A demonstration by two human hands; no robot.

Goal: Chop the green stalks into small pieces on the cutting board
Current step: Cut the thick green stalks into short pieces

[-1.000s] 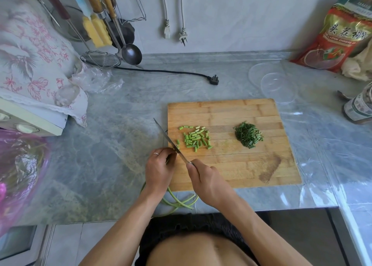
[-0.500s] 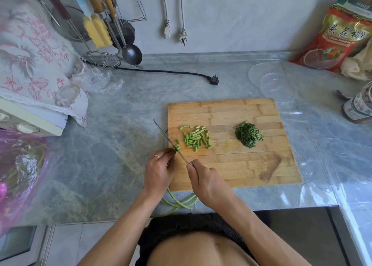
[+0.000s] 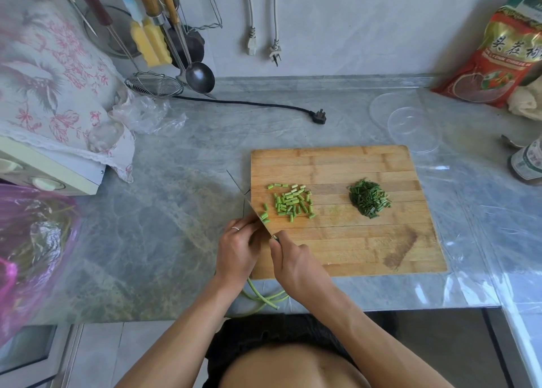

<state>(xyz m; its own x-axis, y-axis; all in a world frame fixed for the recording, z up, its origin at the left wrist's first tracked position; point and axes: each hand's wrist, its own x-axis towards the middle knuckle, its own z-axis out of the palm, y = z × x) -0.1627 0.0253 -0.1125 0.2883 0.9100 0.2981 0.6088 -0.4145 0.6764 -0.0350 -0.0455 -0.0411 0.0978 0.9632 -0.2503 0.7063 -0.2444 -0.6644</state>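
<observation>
two hands at the near left corner of the wooden cutting board (image 3: 337, 164): the left hand (image 3: 237, 251), ring on one finger, curls its fingers over the bundled green stalks (image 3: 264, 295), whose long ends trail off the board's near edge onto the grey counter (image 3: 176, 158); the right hand (image 3: 294, 266) grips the handle of a knife (image 3: 252, 207), blade angled away to the left, just beside the left fingertips. one loose heap of pale green cut pieces (image 3: 291, 201) lies on the board's left half, and one darker pile of chopped greens (image 3: 369, 198) sits well apart to its right.

Stalks (image 3: 265, 298) partly under hands (image 3: 239, 249)
</observation>
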